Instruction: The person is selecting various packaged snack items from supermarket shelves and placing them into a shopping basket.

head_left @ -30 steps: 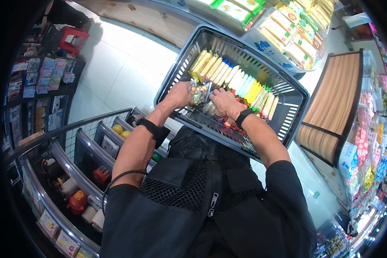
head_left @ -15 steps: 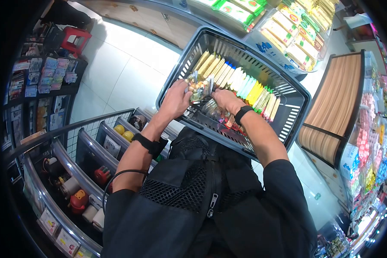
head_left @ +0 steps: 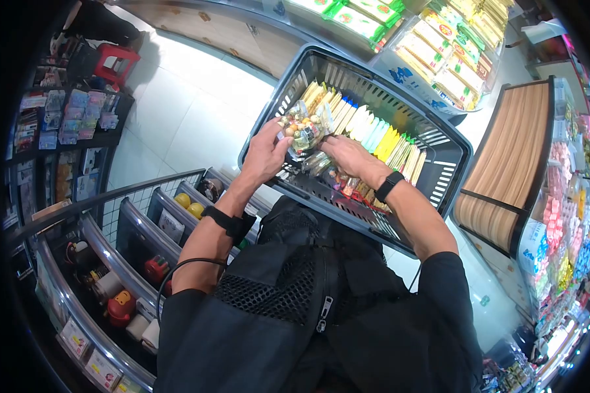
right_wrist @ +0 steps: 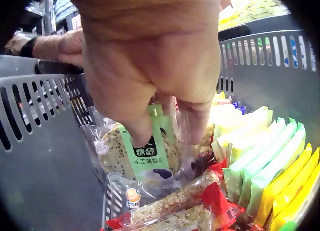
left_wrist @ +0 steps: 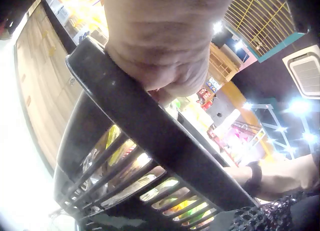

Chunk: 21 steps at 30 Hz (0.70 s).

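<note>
A grey plastic basket (head_left: 449, 160) holds rows of wrapped snacks. At its left end my left hand (head_left: 267, 154) grips a clear bag of small round snacks (head_left: 301, 130). In the left wrist view that left hand (left_wrist: 165, 45) reaches over the basket's rim, its fingers hidden. My right hand (head_left: 353, 157) is down inside the basket. The right wrist view shows the right hand (right_wrist: 150, 65) pinching a clear packet of seeded crisps with a green label (right_wrist: 145, 153), thumb in front. Red-ended sesame bars (right_wrist: 185, 203) lie below it, with yellow packets (right_wrist: 292, 186) to the right.
Above the basket stands a display of packaged snacks (head_left: 439, 62). To the right is a wood-sided shelf (head_left: 505, 157) with bagged sweets. Divided bins (head_left: 111, 262) of small goods stand at lower left, and a red stool (head_left: 117, 63) at upper left.
My left hand has lifted the bag of round snacks, so more of it shows above the packets. The right hand has shifted slightly right, and the basket slightly down in view.
</note>
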Each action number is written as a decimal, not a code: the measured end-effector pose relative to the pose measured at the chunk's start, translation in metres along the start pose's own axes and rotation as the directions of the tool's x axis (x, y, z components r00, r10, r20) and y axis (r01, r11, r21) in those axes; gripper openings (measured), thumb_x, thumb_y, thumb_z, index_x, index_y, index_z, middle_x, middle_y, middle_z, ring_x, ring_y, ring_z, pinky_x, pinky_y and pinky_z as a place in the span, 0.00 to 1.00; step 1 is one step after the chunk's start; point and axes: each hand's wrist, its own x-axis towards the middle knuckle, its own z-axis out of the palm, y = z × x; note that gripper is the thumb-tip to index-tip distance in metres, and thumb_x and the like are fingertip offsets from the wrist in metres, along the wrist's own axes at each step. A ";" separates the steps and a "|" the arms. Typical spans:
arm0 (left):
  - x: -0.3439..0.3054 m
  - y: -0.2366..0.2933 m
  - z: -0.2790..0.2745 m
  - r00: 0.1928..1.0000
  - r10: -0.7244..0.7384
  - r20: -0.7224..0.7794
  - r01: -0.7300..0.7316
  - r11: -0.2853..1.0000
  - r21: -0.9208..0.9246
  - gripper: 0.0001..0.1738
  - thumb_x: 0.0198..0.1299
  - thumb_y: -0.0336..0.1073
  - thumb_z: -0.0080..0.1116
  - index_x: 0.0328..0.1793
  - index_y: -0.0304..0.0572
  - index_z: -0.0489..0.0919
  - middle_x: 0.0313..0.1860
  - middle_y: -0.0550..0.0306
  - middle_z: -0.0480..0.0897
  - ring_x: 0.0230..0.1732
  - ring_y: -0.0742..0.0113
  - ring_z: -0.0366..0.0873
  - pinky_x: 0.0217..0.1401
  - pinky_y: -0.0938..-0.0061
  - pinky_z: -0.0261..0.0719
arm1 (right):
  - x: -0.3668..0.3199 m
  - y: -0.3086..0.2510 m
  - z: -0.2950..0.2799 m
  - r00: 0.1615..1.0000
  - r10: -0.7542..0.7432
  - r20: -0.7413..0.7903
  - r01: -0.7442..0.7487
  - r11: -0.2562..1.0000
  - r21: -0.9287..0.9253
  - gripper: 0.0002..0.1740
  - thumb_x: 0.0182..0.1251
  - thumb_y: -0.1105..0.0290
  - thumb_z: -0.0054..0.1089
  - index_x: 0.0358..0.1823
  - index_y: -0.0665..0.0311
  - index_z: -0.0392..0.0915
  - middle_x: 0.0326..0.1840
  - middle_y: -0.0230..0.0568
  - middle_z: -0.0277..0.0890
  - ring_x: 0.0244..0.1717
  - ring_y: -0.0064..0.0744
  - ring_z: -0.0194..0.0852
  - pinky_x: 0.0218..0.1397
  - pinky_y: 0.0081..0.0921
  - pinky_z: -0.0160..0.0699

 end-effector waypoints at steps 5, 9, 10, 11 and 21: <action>-0.001 0.007 -0.006 0.991 -0.136 0.013 0.132 0.927 -0.350 0.21 0.63 0.30 0.56 0.61 0.27 0.73 0.50 0.54 0.81 0.45 0.74 0.77 0.51 0.79 0.75 | -0.026 -0.002 -0.015 0.974 0.018 -0.224 0.037 0.970 0.241 0.20 0.51 0.77 0.61 0.49 0.63 0.74 0.44 0.47 0.75 0.51 0.50 0.72 0.56 0.41 0.71; 0.000 0.011 -0.013 0.983 -0.179 0.048 0.160 0.695 -0.701 0.16 0.66 0.31 0.56 0.56 0.30 0.75 0.47 0.56 0.82 0.46 0.76 0.78 0.51 0.79 0.76 | -0.051 -0.003 -0.027 0.958 0.188 -0.218 -0.086 0.910 0.406 0.20 0.54 0.72 0.63 0.50 0.64 0.73 0.46 0.48 0.75 0.52 0.51 0.72 0.58 0.40 0.70; 0.000 0.010 -0.016 0.982 -0.179 0.053 0.161 0.672 -0.723 0.13 0.66 0.32 0.56 0.53 0.31 0.75 0.46 0.56 0.82 0.45 0.75 0.78 0.51 0.78 0.76 | -0.057 -0.002 -0.027 0.951 0.262 -0.164 -0.146 0.848 0.509 0.20 0.55 0.71 0.63 0.50 0.64 0.73 0.46 0.48 0.76 0.52 0.49 0.73 0.58 0.39 0.70; -0.001 0.013 -0.021 0.982 -0.181 0.058 0.163 0.648 -0.744 0.11 0.66 0.32 0.55 0.51 0.33 0.76 0.45 0.56 0.82 0.45 0.75 0.78 0.51 0.78 0.76 | -0.062 -0.002 -0.028 0.939 0.328 -0.101 -0.204 0.770 0.604 0.19 0.56 0.71 0.63 0.51 0.65 0.73 0.46 0.47 0.76 0.51 0.46 0.74 0.58 0.37 0.70; -0.015 0.040 -0.042 0.949 -0.216 0.231 0.316 0.629 -0.710 0.06 0.66 0.30 0.55 0.35 0.45 0.72 0.41 0.62 0.81 0.44 0.77 0.77 0.52 0.76 0.76 | -0.116 -0.022 -0.071 0.922 0.377 0.082 -0.173 0.214 0.961 0.22 0.66 0.71 0.59 0.60 0.73 0.70 0.53 0.38 0.76 0.54 0.23 0.72 0.59 0.25 0.71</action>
